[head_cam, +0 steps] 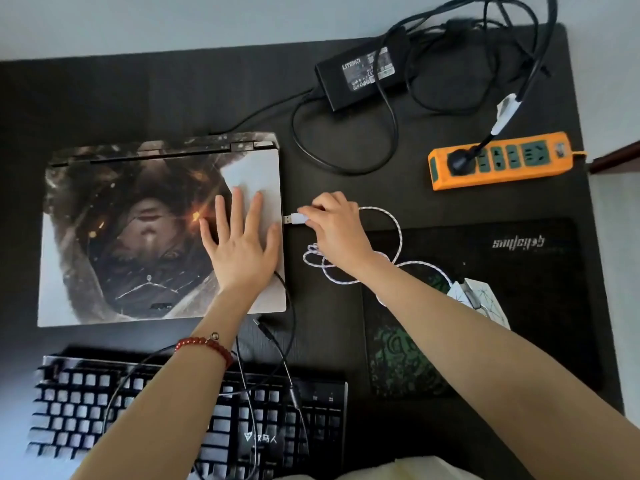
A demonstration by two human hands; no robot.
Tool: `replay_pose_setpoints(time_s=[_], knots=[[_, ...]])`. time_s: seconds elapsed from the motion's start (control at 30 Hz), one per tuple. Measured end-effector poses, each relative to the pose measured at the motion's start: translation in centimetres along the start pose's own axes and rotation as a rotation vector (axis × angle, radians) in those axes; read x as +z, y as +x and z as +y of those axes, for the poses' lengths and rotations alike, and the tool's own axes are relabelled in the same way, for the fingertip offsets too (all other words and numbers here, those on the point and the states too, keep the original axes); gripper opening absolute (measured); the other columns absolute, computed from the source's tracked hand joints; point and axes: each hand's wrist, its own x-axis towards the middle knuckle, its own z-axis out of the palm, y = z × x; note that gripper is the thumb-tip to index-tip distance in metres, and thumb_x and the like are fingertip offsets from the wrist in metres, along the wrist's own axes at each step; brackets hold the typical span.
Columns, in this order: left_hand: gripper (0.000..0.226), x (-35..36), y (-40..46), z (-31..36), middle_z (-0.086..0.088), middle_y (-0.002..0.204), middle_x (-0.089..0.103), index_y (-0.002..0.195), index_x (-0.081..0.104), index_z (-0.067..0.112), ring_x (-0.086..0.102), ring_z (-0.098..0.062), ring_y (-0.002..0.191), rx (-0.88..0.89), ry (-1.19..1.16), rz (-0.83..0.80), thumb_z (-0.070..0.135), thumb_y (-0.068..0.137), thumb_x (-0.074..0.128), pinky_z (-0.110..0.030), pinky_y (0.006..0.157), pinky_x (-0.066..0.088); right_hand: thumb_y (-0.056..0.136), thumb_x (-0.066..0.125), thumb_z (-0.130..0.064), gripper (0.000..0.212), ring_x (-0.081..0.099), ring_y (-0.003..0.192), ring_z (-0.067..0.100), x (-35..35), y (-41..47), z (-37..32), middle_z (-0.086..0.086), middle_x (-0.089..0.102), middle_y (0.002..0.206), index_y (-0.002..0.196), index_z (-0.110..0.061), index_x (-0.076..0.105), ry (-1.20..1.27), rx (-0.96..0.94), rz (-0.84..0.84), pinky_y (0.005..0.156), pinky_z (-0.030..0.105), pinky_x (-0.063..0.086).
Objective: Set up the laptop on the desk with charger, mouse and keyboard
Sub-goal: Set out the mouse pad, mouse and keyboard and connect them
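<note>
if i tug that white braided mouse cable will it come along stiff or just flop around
Probably floppy: the white braided cable lies in loose loops beside the laptop, so slack would likely unwind before the white mouse moves. The USB plug pinched by the right hand looks rigid. Loops may snag.

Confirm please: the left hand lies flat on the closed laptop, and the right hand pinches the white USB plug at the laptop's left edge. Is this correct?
One detail is wrong. The right hand pinches the USB plug at the right edge of the laptop, not the left, as the head view shows. The rest holds: the left hand lies flat on the closed lid.
</note>
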Motion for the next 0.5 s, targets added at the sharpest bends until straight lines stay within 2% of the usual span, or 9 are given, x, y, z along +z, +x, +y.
replay_pose_setpoints(time_s=[0.17, 0.3, 0.5], knots=[[0.057, 0.04, -0.09, 0.01, -0.001, 0.157, 0.015, 0.144, 0.022, 0.032, 0.004, -0.024, 0.145, -0.003, 0.006, 0.006, 0.048, 0.090, 0.028, -0.052, 0.115, 0.000, 0.086, 0.053, -0.005, 0.025, 0.048, 0.101, 0.030, -0.06, 0.43, -0.15, 0.013, 0.056, 0.098, 0.107, -0.011, 0.066, 0.015, 0.019, -0.005, 0.081, 0.039, 0.030], [0.056, 0.06, -0.13, 0.10, -0.001, 0.156, 0.016, 0.143, 0.025, 0.032, 0.006, -0.024, 0.145, -0.011, 0.001, 0.017, 0.046, 0.090, 0.030, -0.052, 0.115, 0.001, 0.087, 0.051, -0.007, 0.027, 0.047, 0.102, 0.029, 0.02, 0.15, -0.31, 0.010, 0.054, 0.096, 0.109, -0.013, 0.064, -0.068, 0.001, -0.008, 0.083, 0.039, 0.029], [0.057, 0.14, -0.06, 0.03, -0.001, 0.156, 0.017, 0.143, 0.023, 0.033, 0.005, -0.024, 0.145, -0.007, 0.004, 0.017, 0.048, 0.089, 0.027, -0.052, 0.114, 0.001, 0.084, 0.048, -0.004, 0.030, 0.045, 0.103, 0.029, -0.52, 0.78, -0.06, 0.009, 0.054, 0.098, 0.109, -0.012, 0.063, -0.196, -0.087, -0.066, 0.079, 0.037, 0.026]])
